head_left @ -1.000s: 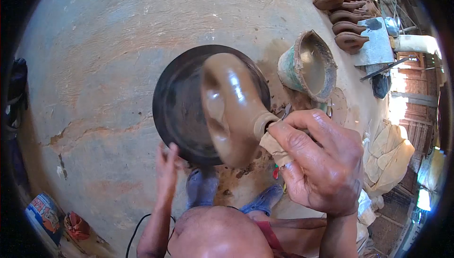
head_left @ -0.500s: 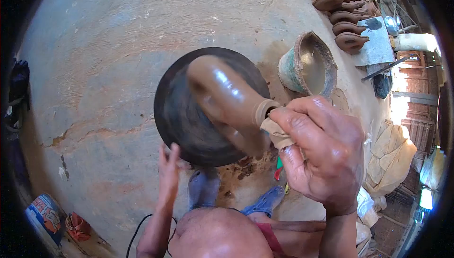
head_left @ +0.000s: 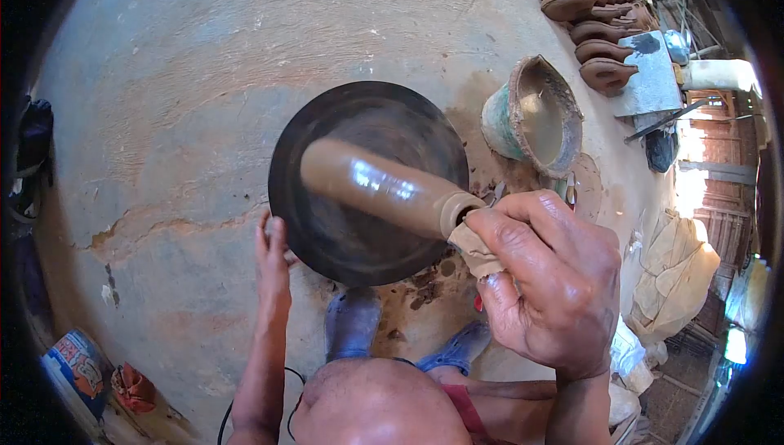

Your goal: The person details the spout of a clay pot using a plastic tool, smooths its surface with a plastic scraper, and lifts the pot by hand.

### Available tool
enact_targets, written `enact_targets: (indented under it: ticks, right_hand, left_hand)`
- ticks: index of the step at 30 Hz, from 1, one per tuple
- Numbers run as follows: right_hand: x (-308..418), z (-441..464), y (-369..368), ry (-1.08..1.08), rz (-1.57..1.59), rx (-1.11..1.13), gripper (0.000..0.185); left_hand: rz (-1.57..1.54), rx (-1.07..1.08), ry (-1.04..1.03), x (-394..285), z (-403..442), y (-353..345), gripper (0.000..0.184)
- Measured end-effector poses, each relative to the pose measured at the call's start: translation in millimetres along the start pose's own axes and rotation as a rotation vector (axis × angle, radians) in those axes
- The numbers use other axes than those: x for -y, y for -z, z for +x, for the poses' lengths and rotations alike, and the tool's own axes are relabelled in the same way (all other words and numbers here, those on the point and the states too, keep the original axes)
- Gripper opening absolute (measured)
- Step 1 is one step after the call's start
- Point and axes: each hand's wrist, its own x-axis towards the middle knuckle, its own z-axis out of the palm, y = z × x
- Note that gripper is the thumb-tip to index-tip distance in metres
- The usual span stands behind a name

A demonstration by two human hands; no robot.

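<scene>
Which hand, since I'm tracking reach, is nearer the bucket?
Right. The right hand is at the mouth of the pot, on the same side of the wheel as the bucket; the left hand is by the opposite edge.

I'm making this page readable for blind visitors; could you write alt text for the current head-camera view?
A person's right hand pinches a tan scrap, perhaps cloth, at the mouth of a glossy clay vessel on a dark potter's wheel. The left hand is beside the wheel; a bucket of murky liquid and rows of clay pieces are at right.
</scene>
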Motion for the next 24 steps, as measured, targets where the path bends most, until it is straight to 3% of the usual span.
enact_targets:
  ticks: [2, 3, 5, 6, 8, 11, 18, 20, 22, 24]
  right_hand:
    - [-1, -1, 1, -0.003, -0.027, -0.006, 0.044]
    - [-2, -1, 1, -0.003, -0.028, -0.012, 0.044]
    - [-5, 1, 1, -0.045, -0.018, -0.011, 0.044]
    - [-7, 2, 0, -0.051, -0.017, -0.005, 0.044]
    - [-10, 7, -2, -0.018, -0.025, -0.039, 0.044]
    - [-3, 12, -3, -0.033, -0.003, -0.028, 0.042]
    - [-3, 4, 7, -0.041, 0.093, 0.014, 0.035]
    - [-7, -3, -3, -0.134, 0.124, -0.315, 0.028]
    - [-16, -8, -12, -0.167, 0.173, -0.361, 0.023]
    - [-28, -11, -16, 0.037, 0.104, -0.341, 0.036]
  left_hand:
    - [-0.054, 0.003, -0.190, 29, 21, -2, 0.071]
    - [0.215, -0.028, -0.150, 62, 6, -5, 0.071]
    - [-0.091, 0.537, 0.368, 46, -51, -4, 0.070]
    - [-0.088, 0.538, 0.376, 46, -54, -2, 0.070]
    - [0.009, 0.487, 0.461, 43, -56, 2, 0.069]
    - [-0.020, 0.090, 0.059, 20, -1, 15, 0.073]
    - [-0.175, 0.064, 0.029, 9, 1, 2, 0.071]
    - [-0.173, 0.075, 0.046, 7, 13, 6, 0.072]
    - [-0.231, 0.018, -0.075, -6, 26, 0, 0.073]
    - [-0.225, -0.039, -0.112, -8, 39, 1, 0.067]
